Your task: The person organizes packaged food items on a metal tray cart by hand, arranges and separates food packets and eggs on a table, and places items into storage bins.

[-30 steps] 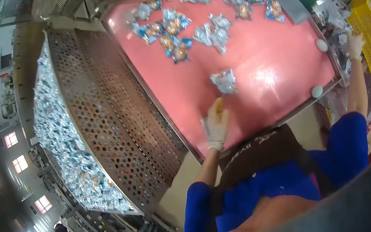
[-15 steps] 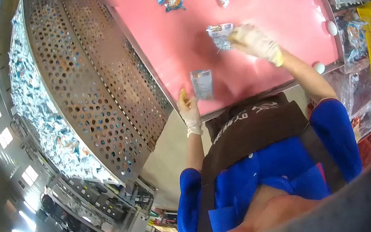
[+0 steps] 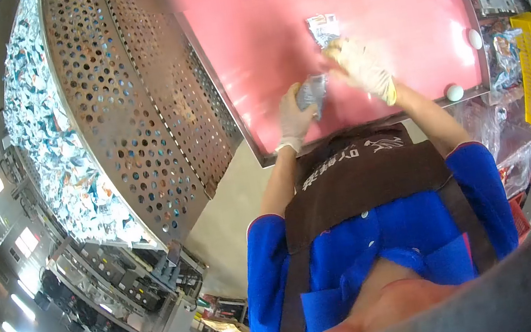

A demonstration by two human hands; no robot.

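Here, the silvery packet (image 3: 315, 92) juts from the left fingers (image 3: 291, 99).

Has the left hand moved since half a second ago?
Yes. The left hand has shifted inward, away from the pink table's left metal rim, and nearer the right hand.

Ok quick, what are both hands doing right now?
Left hand: closed on a small silver packet.
Right hand: fingers blurred, close to another packet; can't tell if it's open or closed.
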